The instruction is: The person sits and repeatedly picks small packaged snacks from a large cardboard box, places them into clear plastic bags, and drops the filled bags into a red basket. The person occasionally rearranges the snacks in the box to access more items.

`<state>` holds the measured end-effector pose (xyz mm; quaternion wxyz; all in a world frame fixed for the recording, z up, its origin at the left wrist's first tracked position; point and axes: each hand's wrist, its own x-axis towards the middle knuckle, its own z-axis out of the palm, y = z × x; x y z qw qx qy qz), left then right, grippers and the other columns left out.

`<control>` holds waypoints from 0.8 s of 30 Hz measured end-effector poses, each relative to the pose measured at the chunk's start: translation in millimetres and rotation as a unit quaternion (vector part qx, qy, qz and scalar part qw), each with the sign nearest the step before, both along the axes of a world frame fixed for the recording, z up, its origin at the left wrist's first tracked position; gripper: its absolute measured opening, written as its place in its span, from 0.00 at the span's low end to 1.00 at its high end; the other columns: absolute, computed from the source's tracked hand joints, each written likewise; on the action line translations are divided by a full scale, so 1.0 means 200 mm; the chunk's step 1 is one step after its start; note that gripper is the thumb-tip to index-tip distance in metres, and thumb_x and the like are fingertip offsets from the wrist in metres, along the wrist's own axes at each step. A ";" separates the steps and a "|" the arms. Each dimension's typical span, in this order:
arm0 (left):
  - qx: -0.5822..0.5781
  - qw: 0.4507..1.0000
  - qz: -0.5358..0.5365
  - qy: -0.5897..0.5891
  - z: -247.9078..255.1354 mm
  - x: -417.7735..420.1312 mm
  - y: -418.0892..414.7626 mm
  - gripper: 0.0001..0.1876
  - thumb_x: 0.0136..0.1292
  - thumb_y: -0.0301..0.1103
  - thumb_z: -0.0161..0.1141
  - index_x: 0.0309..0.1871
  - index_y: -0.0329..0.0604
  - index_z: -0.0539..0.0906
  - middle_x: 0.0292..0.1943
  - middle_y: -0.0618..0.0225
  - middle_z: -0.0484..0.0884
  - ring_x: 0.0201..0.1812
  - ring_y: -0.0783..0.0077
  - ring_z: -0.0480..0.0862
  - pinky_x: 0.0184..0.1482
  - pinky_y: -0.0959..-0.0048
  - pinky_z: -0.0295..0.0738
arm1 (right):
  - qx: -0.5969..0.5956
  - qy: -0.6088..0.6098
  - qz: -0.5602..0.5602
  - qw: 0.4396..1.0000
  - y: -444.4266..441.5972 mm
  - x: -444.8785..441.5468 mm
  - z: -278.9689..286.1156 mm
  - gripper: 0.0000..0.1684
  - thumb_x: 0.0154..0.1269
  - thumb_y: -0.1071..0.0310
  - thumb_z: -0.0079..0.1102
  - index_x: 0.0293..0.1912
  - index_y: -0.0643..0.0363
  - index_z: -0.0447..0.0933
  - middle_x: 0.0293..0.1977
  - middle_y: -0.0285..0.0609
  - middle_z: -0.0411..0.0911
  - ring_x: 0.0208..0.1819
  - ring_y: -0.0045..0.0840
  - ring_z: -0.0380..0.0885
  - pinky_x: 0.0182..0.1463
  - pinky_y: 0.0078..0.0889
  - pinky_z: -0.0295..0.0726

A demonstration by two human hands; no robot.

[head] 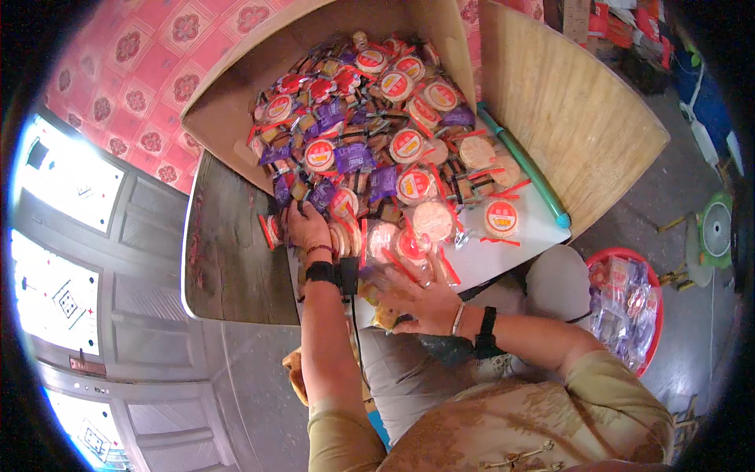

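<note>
A big pile of wrapped snacks spills from a cardboard box lying on its side. Among them are round rice crackers in clear packets with red edges and small purple packets. My left hand rests at the pile's near left, its fingertips among the packets beside a row of round crackers; whether it grips one is not clear. My right hand, slightly blurred, is spread low at the near edge, palm down, with a yellow packet at its thumb side. A single cracker packet lies apart on the white tabletop.
A green tube lies along the right side, beside a wooden board. A red basin of wrapped packets stands at lower right, near a small green fan. A dark wooden surface is at left.
</note>
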<state>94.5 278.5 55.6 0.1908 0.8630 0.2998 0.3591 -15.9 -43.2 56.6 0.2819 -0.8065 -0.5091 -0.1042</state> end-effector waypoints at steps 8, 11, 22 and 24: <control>0.019 0.998 0.045 -0.051 0.00 0.02 0.00 0.24 0.68 0.43 0.55 0.61 0.36 0.78 0.60 0.46 0.79 0.61 0.44 0.77 0.63 0.51 0.70 | -0.015 -0.010 -0.058 0.998 0.07 0.07 -0.06 0.36 0.53 0.40 0.67 0.62 0.33 0.76 0.73 0.44 0.56 0.79 0.44 0.43 0.68 0.87 0.45; 0.024 0.998 0.042 -0.047 0.06 0.04 -0.02 0.26 0.69 0.44 0.55 0.65 0.37 0.75 0.62 0.45 0.77 0.62 0.43 0.76 0.64 0.51 0.69 | -0.013 -0.001 -0.062 0.998 0.06 0.08 -0.06 0.36 0.51 0.42 0.69 0.61 0.35 0.77 0.73 0.44 0.58 0.79 0.44 0.44 0.68 0.87 0.45; 0.105 0.992 -0.034 -0.058 0.27 0.35 0.28 0.38 0.67 0.51 0.58 0.76 0.45 0.61 0.71 0.37 0.62 0.72 0.37 0.62 0.71 0.49 0.60 | -0.004 0.007 -0.056 0.998 0.04 0.09 -0.03 0.37 0.51 0.44 0.71 0.61 0.41 0.76 0.71 0.44 0.61 0.77 0.44 0.49 0.67 0.86 0.49; 0.045 0.998 -0.039 -0.034 0.32 0.40 0.27 0.41 0.65 0.53 0.61 0.77 0.45 0.61 0.72 0.39 0.62 0.73 0.40 0.62 0.71 0.51 0.61 | -0.002 0.018 -0.057 0.998 0.04 0.09 -0.05 0.37 0.53 0.44 0.70 0.62 0.41 0.75 0.73 0.43 0.58 0.78 0.44 0.47 0.67 0.86 0.47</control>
